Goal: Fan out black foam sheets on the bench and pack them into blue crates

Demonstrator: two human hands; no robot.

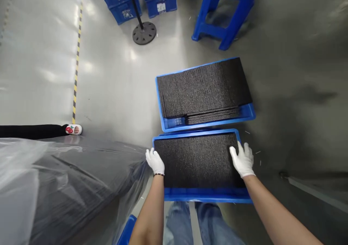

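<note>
A blue plastic bin (206, 195) sits right in front of my legs, packed with a row of black foam sheets (197, 161) standing on edge. My left hand (154, 161), in a white glove with a beaded bracelet at the wrist, grips the bin's left end. At the opposite end, my right hand (243, 160), also gloved, holds the rim with the thumb on the inner side and the fingers outside. Just beyond lies a second blue bin (247, 111), slightly turned, with more black foam sheets (201, 87) in it; neither hand touches it.
Clear plastic sheeting (81, 176) drapes over something dark on the left. A person's shoe (74, 129) shows beside yellow-black floor tape (77, 60). Farther off stand a round black pole base (144, 33), stacked blue crates (123, 11) and a blue stool (227, 31).
</note>
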